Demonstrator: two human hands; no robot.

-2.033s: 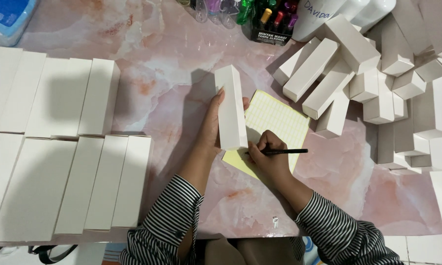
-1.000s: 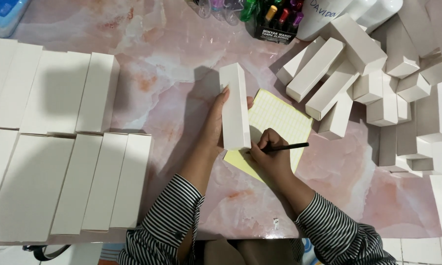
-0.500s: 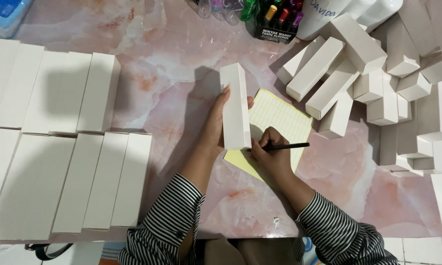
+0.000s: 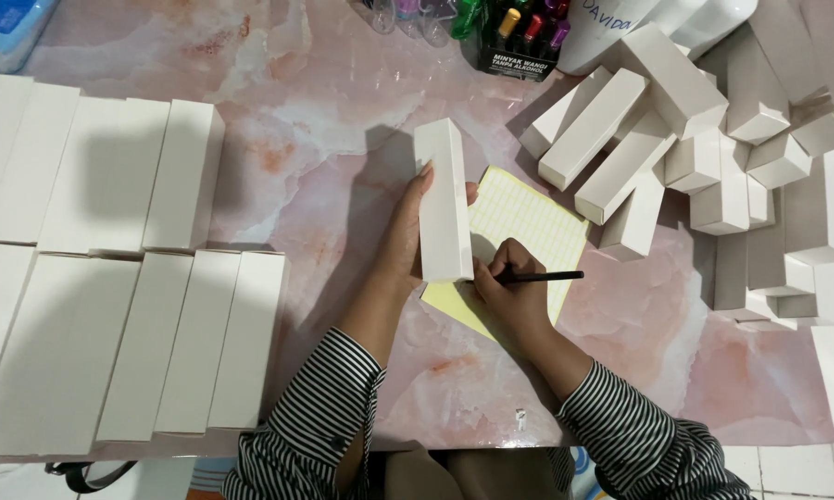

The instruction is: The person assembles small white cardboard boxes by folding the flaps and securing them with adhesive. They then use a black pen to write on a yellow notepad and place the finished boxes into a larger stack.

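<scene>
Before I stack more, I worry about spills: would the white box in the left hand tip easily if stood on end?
Probably. The box is tall and narrow, so its end gives little footing. The left hand lifts it alone, so it seems light. Its flat sides should not roll.

Flat boxes in two rows along the table's left edge. Jumbled heap of boxes at the right edge. Notepad between them, near the front edge; held box upright at its left side. Bottles at the back edge.
</scene>
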